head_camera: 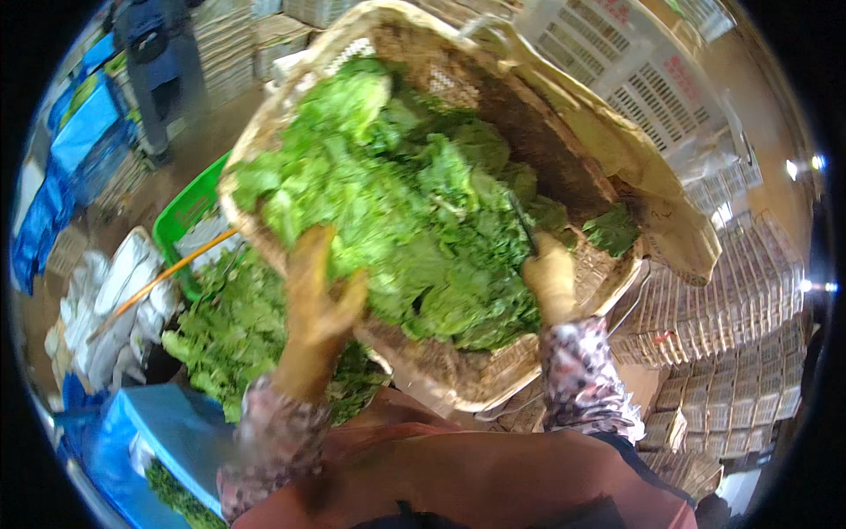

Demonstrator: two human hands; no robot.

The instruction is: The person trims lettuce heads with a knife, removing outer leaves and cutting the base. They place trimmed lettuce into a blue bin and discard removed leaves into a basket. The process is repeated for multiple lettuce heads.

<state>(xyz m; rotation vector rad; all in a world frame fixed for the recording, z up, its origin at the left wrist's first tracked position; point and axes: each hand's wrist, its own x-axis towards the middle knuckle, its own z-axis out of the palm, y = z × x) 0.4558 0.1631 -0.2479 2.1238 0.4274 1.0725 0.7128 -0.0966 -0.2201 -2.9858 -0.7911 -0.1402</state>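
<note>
A large, dirty cream plastic crate [456, 390] is in front of me, heaped with leafy green lettuce [370, 192]. My left hand [317, 291], in a yellowish glove, is at the crate's left rim beside the leaves, blurred, with thumb and fingers apart. In my right hand [552, 271], also gloved, is a dark, thin-bladed tool [522, 221], apparently a knife. Its blade lies against the greens on the crate's right side. A single dark leaf [613, 230] rests near the right rim.
Loose lettuce leaves [231, 330] and a green plastic basket [188, 205] are at the left, near an orange stick [172, 270] and white bags [125, 297]. Blue bins [168, 430] stand at lower left. Stacked crates [720, 297] fill the right. A person [155, 66] stands at upper left.
</note>
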